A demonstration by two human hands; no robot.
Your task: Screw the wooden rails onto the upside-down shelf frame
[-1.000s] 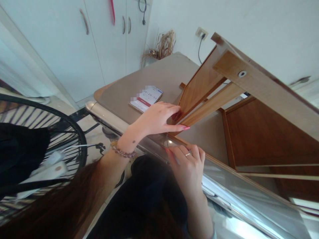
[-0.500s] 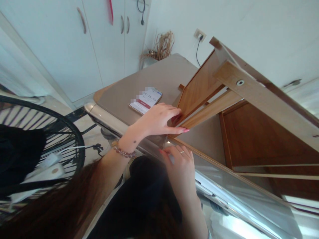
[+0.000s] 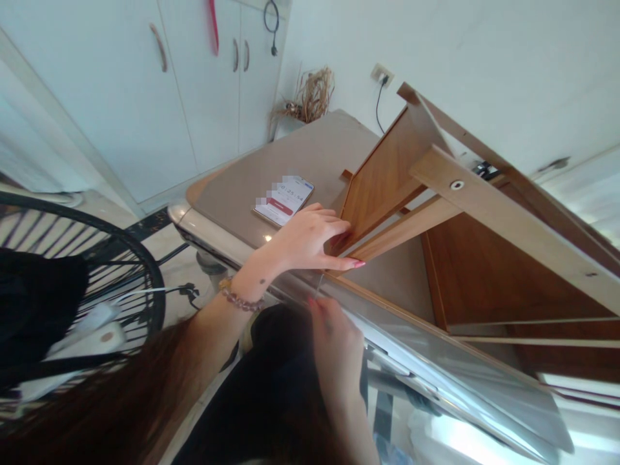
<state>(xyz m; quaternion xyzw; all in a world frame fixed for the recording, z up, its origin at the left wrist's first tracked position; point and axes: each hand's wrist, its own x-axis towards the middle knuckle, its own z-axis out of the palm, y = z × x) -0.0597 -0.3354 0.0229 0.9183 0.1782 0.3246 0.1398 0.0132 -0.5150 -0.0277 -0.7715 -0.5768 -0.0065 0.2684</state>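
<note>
A wooden frame of boards (image 3: 465,245) lies tilted on a beige table (image 3: 271,174). My left hand (image 3: 310,239) grips the near corner of the frame, thumb stretched along its lower edge, fingers curled over the boards. My right hand (image 3: 334,349) is below the table's edge, its fingers pinched round a thin metal tool (image 3: 320,287) that points up at the frame's corner. A phone (image 3: 285,200) with a lit screen lies on the table just behind my left hand.
White cabinet doors (image 3: 145,90) stand at the back left, with a dried plant (image 3: 310,97) and a wall socket (image 3: 382,74) beyond the table. A black wire chair (image 3: 97,271) is at the left. The table's shiny metal rim (image 3: 436,381) runs to the lower right.
My right hand has dropped from the frame's lower edge to below the table rim and turned, now holding a thin tool upward. My left hand stays on the corner.
</note>
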